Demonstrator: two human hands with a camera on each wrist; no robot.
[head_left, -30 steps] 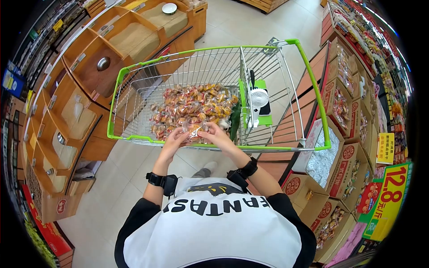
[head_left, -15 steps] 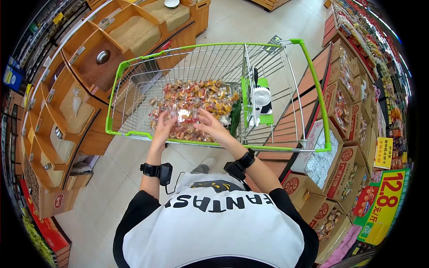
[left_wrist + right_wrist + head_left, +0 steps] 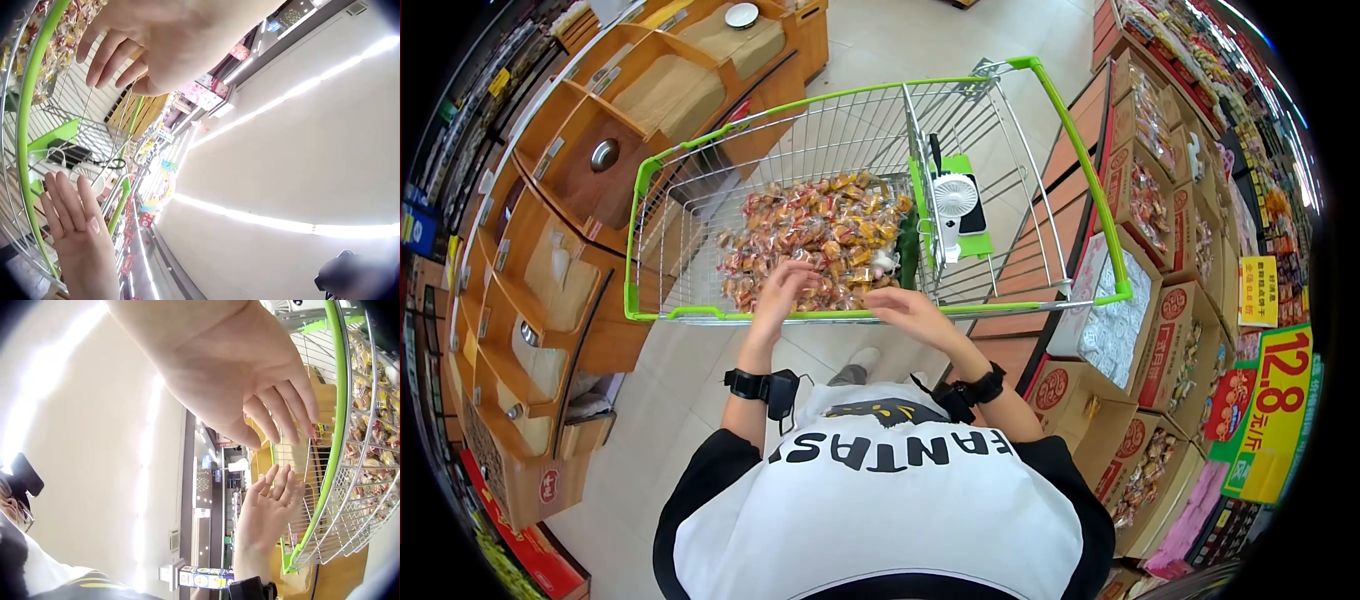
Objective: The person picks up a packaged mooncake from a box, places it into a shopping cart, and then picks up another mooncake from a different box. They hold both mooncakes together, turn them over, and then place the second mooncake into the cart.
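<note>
My left hand (image 3: 783, 292) hovers over the near rim of a shopping cart (image 3: 700, 313), fingers loosely bent, holding nothing. To its right, my right hand (image 3: 910, 312) reaches over the same rim with its fingers extended and empty. Both palms show bare in the wrist views, where the left hand (image 3: 265, 519) and the right hand (image 3: 81, 250) face each other. Below them in the basket lies a wide heap of small snacks (image 3: 820, 225) in clear wrappers with red and yellow print. A long dark green thing (image 3: 909, 255) lies along the heap's right side.
A white handheld fan (image 3: 953, 197) and a dark flat device (image 3: 973, 215) lie on the cart's green seat panel (image 3: 975, 243). Wooden bins (image 3: 580, 170) of grain stand on the left. Cardboard boxes (image 3: 1180, 330) of packaged goods line the right, with a price sign (image 3: 1270, 410).
A clear snack packet was between both hands; it has been let go and no longer stands out from the heap. The hands have drawn apart and back towards the near rim.
</note>
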